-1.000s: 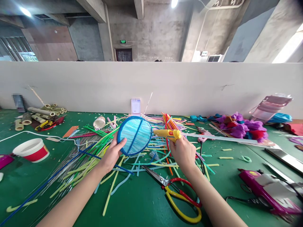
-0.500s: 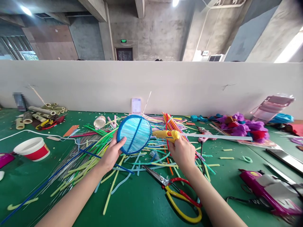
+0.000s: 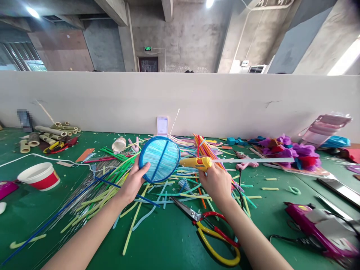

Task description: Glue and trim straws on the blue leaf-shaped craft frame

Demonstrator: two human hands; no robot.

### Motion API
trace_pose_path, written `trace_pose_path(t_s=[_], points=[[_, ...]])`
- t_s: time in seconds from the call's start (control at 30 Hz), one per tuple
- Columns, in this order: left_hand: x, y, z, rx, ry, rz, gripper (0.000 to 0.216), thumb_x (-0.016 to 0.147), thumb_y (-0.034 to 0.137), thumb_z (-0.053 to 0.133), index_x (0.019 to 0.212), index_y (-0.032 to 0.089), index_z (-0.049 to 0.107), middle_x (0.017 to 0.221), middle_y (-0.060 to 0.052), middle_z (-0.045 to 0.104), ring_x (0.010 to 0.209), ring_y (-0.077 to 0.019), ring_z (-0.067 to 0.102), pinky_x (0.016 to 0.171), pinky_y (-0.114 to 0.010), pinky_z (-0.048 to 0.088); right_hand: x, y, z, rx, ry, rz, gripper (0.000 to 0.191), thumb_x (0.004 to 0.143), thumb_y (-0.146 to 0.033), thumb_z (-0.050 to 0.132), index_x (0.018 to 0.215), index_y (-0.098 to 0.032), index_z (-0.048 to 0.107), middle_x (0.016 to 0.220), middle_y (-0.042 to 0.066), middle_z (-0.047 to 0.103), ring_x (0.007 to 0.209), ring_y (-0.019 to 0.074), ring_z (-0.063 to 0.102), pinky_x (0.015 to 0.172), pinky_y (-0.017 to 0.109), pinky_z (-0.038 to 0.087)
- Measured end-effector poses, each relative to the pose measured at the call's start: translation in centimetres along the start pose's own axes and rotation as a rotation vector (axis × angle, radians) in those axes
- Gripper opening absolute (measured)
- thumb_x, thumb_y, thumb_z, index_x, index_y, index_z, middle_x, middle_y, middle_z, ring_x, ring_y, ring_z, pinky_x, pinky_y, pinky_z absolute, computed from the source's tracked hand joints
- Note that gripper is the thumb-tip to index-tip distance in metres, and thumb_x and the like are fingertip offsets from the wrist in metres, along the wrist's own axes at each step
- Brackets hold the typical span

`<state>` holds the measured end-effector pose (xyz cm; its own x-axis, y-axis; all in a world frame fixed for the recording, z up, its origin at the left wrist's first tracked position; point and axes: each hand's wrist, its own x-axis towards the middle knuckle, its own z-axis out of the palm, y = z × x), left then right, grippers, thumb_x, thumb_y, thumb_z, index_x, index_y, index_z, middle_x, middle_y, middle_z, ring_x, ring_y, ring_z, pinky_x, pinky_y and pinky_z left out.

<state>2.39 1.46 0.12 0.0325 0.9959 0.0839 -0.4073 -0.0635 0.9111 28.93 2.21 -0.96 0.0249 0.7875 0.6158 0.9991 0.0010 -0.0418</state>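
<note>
My left hand (image 3: pixel 135 180) grips the lower left rim of a round blue disc (image 3: pixel 153 157), thumb on its face. The disc is filled with light-blue strands, has a dark blue rim and a dark bar across it. In my right hand (image 3: pixel 216 183) is a yellow glue gun (image 3: pixel 197 162), its nozzle pointing left at the disc's right edge; whether it touches I cannot tell. A long whitish glue stick (image 3: pixel 253 160) juts from the gun's back. Below the hands lie scissors (image 3: pixel 201 221) with red and yellow handles, blades apart.
Pipe cleaners (image 3: pixel 95 200) and thin wires are strewn around the green table (image 3: pixel 160 243). A paper cup (image 3: pixel 39 176) and bamboo pieces (image 3: pixel 52 133) stand left. At right are purple petals (image 3: pixel 298 152), a magenta power strip (image 3: pixel 315 225) and a pink bottle (image 3: pixel 323 129). A low partition (image 3: pixel 112 101) borders the back.
My right hand and the glue gun have shifted slightly left, closer to the disc. The left hand keeps its hold on the disc. The whole view has moved a trifle.
</note>
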Motion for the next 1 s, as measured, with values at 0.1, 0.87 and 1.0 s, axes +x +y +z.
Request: trace_pose_path(t_s=[0.1,0.87,1.0], points=[[0.0,0.0,0.0,-0.002,-0.006,-0.001,0.08,0.082,0.036,0.073,0.151,0.04,0.032,0.141,-0.002,0.059,0.125,-0.0277,0.057,0.103,-0.042,0.049,0.2,-0.2,-0.4,-0.005,-0.026,0.068,0.03,0.09,-0.036,0.054,0.108,-0.015,0.064,0.078,0.008,0.071,0.067,0.0206,0.065,0.054,0.027,0.027],[0.0,-0.3,-0.1,0.004,-0.008,-0.014,0.079,0.083,0.035,0.072,0.151,0.037,0.032,0.139,-0.004,0.06,0.127,-0.0294,0.055,0.101,-0.042,0.051,-0.6,-2.0,0.2,0.131,-0.176,-0.132,0.022,0.084,-0.035,0.054,0.092,-0.018,0.067,0.071,0.007,0.072,0.066,0.0215,0.069,0.052,0.026,0.029],[0.0,-0.3,-0.1,0.001,-0.002,-0.017,0.08,0.083,0.036,0.072,0.151,0.038,0.031,0.139,-0.004,0.06,0.126,-0.0291,0.056,0.1,-0.042,0.052,-0.6,-2.1,0.2,0.13,-0.213,-0.141,0.021,0.085,-0.032,0.053,0.092,-0.018,0.067,0.074,0.007,0.073,0.066,0.0213,0.068,0.052,0.027,0.027]])
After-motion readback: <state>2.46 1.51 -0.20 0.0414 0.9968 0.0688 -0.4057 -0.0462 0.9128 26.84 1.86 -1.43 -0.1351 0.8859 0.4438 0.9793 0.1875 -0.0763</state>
